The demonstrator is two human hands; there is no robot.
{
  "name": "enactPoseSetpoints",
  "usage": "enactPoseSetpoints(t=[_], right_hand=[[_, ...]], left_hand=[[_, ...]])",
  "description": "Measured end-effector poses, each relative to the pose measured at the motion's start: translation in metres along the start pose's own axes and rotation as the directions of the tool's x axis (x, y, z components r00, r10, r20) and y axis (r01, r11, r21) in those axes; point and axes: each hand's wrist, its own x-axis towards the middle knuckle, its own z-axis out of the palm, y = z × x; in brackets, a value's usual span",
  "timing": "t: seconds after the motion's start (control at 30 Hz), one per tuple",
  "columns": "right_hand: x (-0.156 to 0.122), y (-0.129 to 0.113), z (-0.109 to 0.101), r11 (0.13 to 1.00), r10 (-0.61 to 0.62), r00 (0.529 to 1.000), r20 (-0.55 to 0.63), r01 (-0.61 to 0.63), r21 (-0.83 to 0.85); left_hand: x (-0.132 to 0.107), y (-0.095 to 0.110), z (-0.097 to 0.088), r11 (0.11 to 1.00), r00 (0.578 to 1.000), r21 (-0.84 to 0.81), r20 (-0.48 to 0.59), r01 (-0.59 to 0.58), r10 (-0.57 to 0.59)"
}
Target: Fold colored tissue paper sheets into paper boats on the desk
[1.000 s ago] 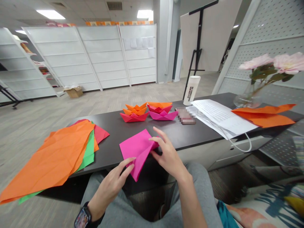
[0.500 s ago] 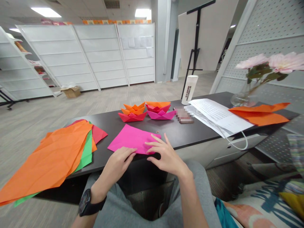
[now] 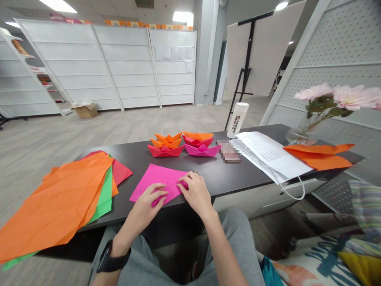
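Observation:
A sheet of bright pink paper point(image 3: 157, 177) lies at the near edge of the dark table, with a crease near its middle. My left hand point(image 3: 153, 198) is closed at its near edge, thumb and curled fingers around the paper there. At the right end, my right hand point(image 3: 193, 190) grips the side of the sheet, which curls up a little under the fingers. Beyond the sheet stand several folded paper boats in two stacks: an orange and red stack point(image 3: 166, 150) on the left, and a stack with a pink boat point(image 3: 202, 150) in front on the right.
Loose orange paper point(image 3: 68, 190) with green and red sheets lies at the left, hanging over the table edge. To the right are a blurred-out flat item point(image 3: 230, 153), a white cylinder point(image 3: 238, 119), printed pages point(image 3: 268, 151) with a cable, folded orange paper point(image 3: 324, 157) and a flower vase point(image 3: 300, 131).
My right hand has gone from spread fingers to a closed grip on the pink paper's right side, which now curls inward. My left fingers are more curled. The view has shifted slightly.

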Motion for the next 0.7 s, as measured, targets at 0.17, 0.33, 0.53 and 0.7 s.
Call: enactPoseSetpoints(t=[0.17,0.33,0.53,0.7], right_hand=[[-0.003,-0.005,-0.002,0.995,0.014,1.0,-0.024,-0.017,-0.095],[-0.002,-0.008,-0.006,0.994,-0.028,1.0,-0.001,0.028,-0.106],[-0.008,-0.012,-0.009,0.977,-0.211,0.942,0.26,0.212,0.025],[-0.011,-0.012,-0.011,0.98,-0.194,0.936,0.294,0.199,0.015]], left_hand=[[-0.002,0.003,0.002,0.988,0.997,0.142,0.065,-0.056,0.047],[-0.002,0.01,-0.001,0.944,0.983,0.288,0.13,-0.164,0.131],[-0.008,0.013,0.001,0.921,0.973,0.336,0.184,-0.196,0.139],[-0.022,-0.01,-0.021,0.948,0.987,0.293,0.128,-0.128,0.093]])
